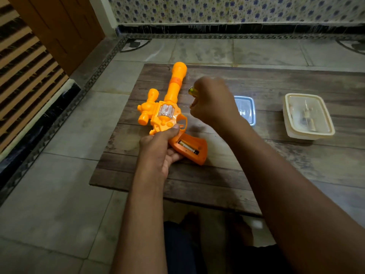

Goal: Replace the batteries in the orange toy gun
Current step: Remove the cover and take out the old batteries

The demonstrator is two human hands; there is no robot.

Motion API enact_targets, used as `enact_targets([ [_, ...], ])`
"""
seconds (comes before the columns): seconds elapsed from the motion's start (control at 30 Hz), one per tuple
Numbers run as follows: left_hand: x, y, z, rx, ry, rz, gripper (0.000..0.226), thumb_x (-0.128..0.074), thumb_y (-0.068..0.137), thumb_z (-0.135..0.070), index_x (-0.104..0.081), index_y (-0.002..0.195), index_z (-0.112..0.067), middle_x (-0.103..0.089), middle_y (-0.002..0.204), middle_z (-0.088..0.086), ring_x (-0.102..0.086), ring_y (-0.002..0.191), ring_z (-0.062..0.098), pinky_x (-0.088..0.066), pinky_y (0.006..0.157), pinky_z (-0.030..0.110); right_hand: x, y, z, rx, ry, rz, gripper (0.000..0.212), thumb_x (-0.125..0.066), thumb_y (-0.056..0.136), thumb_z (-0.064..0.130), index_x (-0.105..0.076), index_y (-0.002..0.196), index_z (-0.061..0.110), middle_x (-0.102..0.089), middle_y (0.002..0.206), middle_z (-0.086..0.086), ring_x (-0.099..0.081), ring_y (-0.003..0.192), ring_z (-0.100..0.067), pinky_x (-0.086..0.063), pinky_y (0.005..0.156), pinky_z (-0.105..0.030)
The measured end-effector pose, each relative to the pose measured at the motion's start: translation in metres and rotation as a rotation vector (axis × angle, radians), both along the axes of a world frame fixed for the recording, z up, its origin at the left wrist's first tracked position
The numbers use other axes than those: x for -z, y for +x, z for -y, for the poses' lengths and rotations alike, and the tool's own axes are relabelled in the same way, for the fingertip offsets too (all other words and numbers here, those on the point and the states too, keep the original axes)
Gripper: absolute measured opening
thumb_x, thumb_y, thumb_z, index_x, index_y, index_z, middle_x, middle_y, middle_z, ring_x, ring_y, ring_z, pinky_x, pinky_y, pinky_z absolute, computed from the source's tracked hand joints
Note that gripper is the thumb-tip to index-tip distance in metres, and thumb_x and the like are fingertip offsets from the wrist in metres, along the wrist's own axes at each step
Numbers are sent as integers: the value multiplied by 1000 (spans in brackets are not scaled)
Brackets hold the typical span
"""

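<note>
The orange toy gun (167,107) lies on a dark wooden board (227,171), barrel pointing away from me. My left hand (160,149) grips it just above the handle, thumb by the trigger guard. The handle's battery compartment is uncovered, and one battery (188,147) lies inside. My right hand (213,103) hovers to the right of the gun, fingers curled around a yellow-green screwdriver handle (191,90); the hand is blurred and hides the rest of the tool.
A small blue-rimmed clear lid or tray (249,110) sits behind my right hand. A cream plastic container (309,115) with small items inside stands at the right. Tiled floor surrounds the board; a wooden door and wall are at the far left.
</note>
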State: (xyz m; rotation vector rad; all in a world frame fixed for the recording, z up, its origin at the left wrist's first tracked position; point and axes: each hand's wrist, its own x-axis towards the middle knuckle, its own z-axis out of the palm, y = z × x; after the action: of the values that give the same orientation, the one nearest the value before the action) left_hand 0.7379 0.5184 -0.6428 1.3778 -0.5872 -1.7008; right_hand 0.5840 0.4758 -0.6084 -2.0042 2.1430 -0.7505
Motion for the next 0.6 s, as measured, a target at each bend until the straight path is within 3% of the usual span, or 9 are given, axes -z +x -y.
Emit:
enact_targets([
  [0.13,3,2,2,5,11,1,18,-76,92,-9,-68,108,-13,-79,100,14,-80,76,23,-65,58,41,-5,4,13,-110,175,-241,33,-73,83,3,-59,113,9,-59,121,-19,-61,108,-40,-50,78,-44],
  [0.27,6,3,4,1,-3,4,21,-77,91,-10,-68,111,-12,-80,101,14,-81,78,24,-65,59,42,-8,4,15,-148,254,-249,42,-76,84,6,-57,123,9,-55,128,-20,-61,110,-41,-52,85,-47],
  [0.37,5,3,3,-1,-5,1,20,-77,92,-10,-68,110,-12,-79,101,14,-80,83,26,-65,63,43,-18,3,11,-118,241,-146,21,-72,82,7,-56,96,11,-60,97,-10,-58,93,-35,-49,67,-32],
  [0.4,4,3,3,-4,-6,1,18,-76,92,-10,-68,108,-13,-79,100,14,-79,84,26,-64,64,43,-22,2,7,-115,241,-103,18,-66,83,5,-50,84,14,-53,81,-4,-52,84,-31,-41,58,-27],
  [0.47,3,2,3,-5,-5,6,15,-75,93,-9,-69,106,-13,-79,98,14,-78,86,28,-64,66,44,-31,0,-6,-135,236,-30,16,-58,85,2,-46,79,10,-42,69,0,-45,77,-28,-29,51,-24],
  [0.53,1,1,2,-10,-6,8,14,-75,93,-10,-69,106,-13,-78,98,15,-78,88,30,-64,67,45,-37,-3,-24,-130,199,1,5,-59,88,2,-60,90,-3,-55,80,-10,-53,84,-34,-37,60,-33],
  [0.6,0,0,2,-20,-9,23,15,-76,93,-10,-69,106,-13,-77,97,14,-77,87,30,-64,67,46,-33,-6,-43,-125,133,108,15,-66,92,6,-70,105,-1,-64,99,-17,-61,95,-35,-47,80,-42],
])
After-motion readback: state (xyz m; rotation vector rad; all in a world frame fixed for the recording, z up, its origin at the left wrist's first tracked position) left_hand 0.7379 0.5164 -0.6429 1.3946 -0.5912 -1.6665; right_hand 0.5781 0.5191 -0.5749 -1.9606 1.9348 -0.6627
